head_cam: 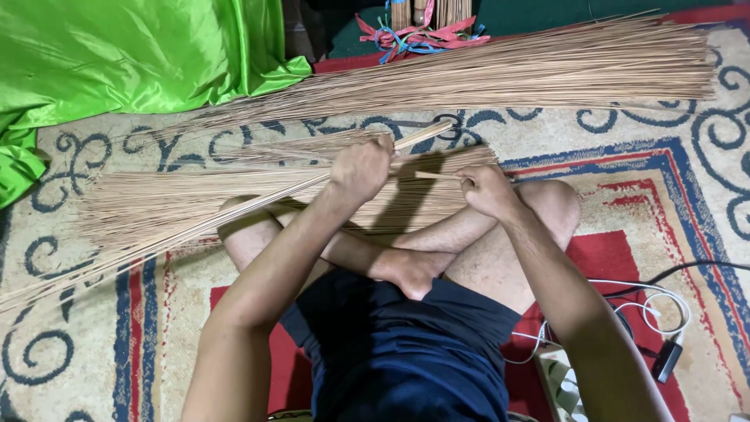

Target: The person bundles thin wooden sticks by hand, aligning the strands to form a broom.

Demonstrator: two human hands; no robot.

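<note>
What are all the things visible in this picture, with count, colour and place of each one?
Stick bundle in hand: one, tan, gripped by the left hand, running to the left over the lap.
Single stick: one, tan, pinched by the right hand.
Large pile of sticks: one, tan, on the carpet at the top.
Carpet: one, beige with blue and red, under everything.
Green cloth: one, shiny, top left.
Ribbons: several, red and blue, top centre.
Power strip: one, white, bottom right, with white and black cables.
Left hand: closed on the bundle.
Right hand: closed on the single stick.
</note>
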